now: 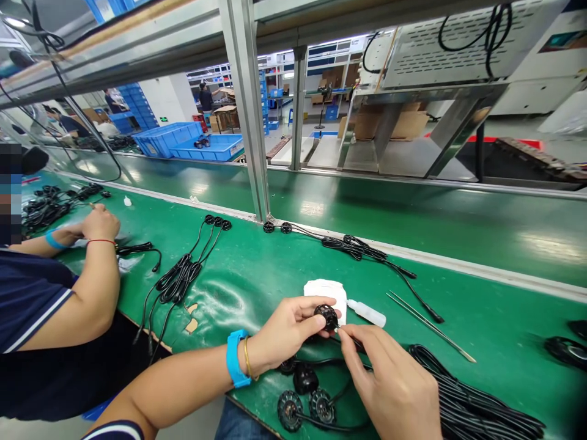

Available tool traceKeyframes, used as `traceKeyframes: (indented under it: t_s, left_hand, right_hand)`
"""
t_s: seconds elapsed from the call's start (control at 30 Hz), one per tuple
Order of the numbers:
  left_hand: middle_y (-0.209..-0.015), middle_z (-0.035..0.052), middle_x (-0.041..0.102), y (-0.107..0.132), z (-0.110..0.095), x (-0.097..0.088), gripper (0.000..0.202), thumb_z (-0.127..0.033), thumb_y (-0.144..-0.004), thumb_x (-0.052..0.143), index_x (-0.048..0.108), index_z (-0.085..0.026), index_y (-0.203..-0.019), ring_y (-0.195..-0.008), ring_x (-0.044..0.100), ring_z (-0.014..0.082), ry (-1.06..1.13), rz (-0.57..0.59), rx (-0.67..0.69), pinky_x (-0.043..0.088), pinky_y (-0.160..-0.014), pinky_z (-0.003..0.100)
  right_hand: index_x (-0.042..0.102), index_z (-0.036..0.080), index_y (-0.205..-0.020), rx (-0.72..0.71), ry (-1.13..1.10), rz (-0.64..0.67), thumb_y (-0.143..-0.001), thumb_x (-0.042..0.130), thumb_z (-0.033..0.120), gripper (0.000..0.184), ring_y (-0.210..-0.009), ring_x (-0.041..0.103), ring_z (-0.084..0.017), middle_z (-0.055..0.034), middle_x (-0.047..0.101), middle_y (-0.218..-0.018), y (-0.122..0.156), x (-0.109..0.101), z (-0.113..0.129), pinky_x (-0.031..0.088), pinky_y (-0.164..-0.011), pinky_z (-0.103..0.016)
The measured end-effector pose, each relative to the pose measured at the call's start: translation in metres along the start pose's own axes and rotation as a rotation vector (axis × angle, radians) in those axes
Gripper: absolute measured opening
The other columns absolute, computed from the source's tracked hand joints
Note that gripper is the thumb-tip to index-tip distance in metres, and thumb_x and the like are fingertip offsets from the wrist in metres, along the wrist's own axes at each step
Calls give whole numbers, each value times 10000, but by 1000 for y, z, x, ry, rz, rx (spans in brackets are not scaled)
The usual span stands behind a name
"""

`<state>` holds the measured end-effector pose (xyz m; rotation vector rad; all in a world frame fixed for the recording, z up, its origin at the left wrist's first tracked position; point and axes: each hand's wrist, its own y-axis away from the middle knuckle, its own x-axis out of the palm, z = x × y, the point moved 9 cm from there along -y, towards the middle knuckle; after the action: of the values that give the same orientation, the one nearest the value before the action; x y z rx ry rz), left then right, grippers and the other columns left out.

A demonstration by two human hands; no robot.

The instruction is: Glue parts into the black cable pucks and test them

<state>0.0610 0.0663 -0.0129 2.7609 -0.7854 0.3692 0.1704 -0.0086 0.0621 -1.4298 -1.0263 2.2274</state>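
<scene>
1. Black round connector [326, 318] sits in our left hand [287, 330], fingers curled around it, thumb over the top, held up above the green bench mat [257, 293].
2. Our right hand [389, 382] pinches a thin item [343, 331] against the connector's edge; too small to tell what it is.
3. Just beside the connector: white cloth [324, 293] and white plastic squeeze bottle [367, 313], lying on its side. Steel rod [431, 327] lies further right.
4. Under our hands: more round connectors [290, 409] on black leads. Coiled black cable [472, 397] lies by our right hand.
5. Along the bench to our left, a co-worker's hands [101, 223] rest close together, near more black cable harnesses [177, 284].
</scene>
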Motion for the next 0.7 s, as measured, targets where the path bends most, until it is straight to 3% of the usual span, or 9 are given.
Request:
traceKeyframes:
  t_s: [0.2,0.37,0.53,0.7]
  left_hand:
    - [-1125,152,729,2,0,1,589,-465,-811,757,644,-126,-1279,-1040,673,262,-32,0,4,512,-883,344]
    - [-1096,144,724,0,-3,1,600,-512,-825,726,644,-134,-1284,-884,699,218,-77,44,-26,530,-878,360]
    - [-1047,108,704,-2,-2,0,576,-494,-766,785,688,-151,-1219,-897,689,206,11,49,-63,537,-900,367]
    - [-988,114,727,-2,2,-4,613,-475,-719,822,692,-135,-1213,-878,686,206,-1,10,-85,523,-885,359]
  right_hand:
    - [614,172,-936,13,-42,22,-1006,524,217,122,-708,630,-133,-26,670,-832,0,9,-1,430,-722,-260]
    - [610,186,-987,69,-134,56,-1006,534,240,95,-784,648,-134,-21,670,-895,5,11,-12,457,-747,-240]
    - [612,215,-991,110,-191,92,-1010,535,307,122,-759,652,-115,2,667,-889,7,10,-22,482,-703,-209]
    - [614,208,-971,55,-192,88,-1000,543,274,100,-783,661,-130,-13,672,-899,4,8,-15,492,-735,-219]
